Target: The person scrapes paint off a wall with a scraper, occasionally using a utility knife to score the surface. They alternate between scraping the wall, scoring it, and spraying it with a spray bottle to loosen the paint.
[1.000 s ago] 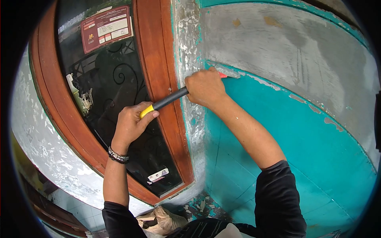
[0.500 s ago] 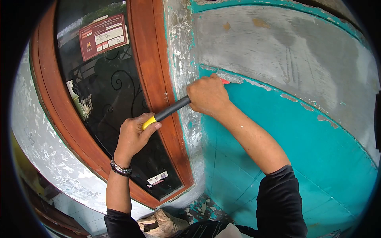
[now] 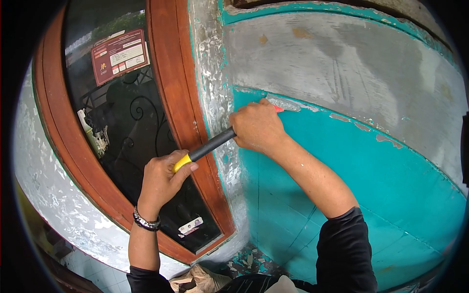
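Note:
Both hands grip a long-handled scraper (image 3: 213, 144) with a black grip, a yellow end and a red part near its head. My left hand (image 3: 162, 179), a dark braided bracelet on its wrist, is closed round the yellow end, in front of the glass. Farther up, my right hand (image 3: 259, 126) wraps round the shaft close to the head. The scraper's head lies against the turquoise painted wall (image 3: 312, 161), at a grey stripped patch (image 3: 284, 103) just below the paint's upper border. My right hand hides part of the head.
At left stands a wooden frame (image 3: 172, 73) with dark glass bearing a red-and-white notice (image 3: 119, 56). Bare grey wall (image 3: 337, 53) stretches above the turquoise. Paint flakes (image 3: 251, 259) litter the floor in the corner, beside a crumpled brown sack (image 3: 202, 279).
The head view has shifted, so the wall and frame appear farther left and lower. Against the wall, the scraper and my right hand have moved slightly right. Both hands keep their grip.

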A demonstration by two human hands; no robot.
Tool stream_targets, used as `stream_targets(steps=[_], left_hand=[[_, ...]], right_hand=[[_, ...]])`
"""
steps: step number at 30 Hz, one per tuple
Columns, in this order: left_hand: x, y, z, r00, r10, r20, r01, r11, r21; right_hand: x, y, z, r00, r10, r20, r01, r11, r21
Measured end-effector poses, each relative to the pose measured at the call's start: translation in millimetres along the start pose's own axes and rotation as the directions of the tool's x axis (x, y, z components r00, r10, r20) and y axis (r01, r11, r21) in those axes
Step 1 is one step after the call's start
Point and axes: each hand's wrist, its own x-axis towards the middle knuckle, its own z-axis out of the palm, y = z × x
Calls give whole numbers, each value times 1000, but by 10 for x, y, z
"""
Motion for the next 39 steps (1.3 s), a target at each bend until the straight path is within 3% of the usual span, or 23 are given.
stream_targets(steps=[8,13,19,28,31,33,36,39], left_hand=[[-59,267,-47,1000,-11,22,10,1000,23],[-100,480,-84,999,1,50,-1,1000,13],[-217,746,-83,1000,15,23,-16,998,58],[-499,1153,134,997,-24,75,28,998,-52],[-598,1349,133,997,4,80,-1,999,-42],[-666,1495,165,995,99,5,-99,995,-11],[-850,1664,280,989,73,128,-48,981,-188],[-1120,1847,515,923,79,376,153,822,-549]], right_hand=[[-184,22,-191,998,35,60,-33,999,-23],[-395,91,-311,997,48,-59,-48,999,8],[-605,127,-546,998,69,2,-69,997,-24],[-1149,231,-966,997,73,8,-73,996,-49],[-1335,267,-1131,995,96,27,-94,993,-70],[-1445,290,-1208,996,85,3,-85,994,-74],[-1757,352,-1341,996,55,-64,-59,996,-60],[-2173,495,-1450,981,-13,-193,10,1000,-21]])
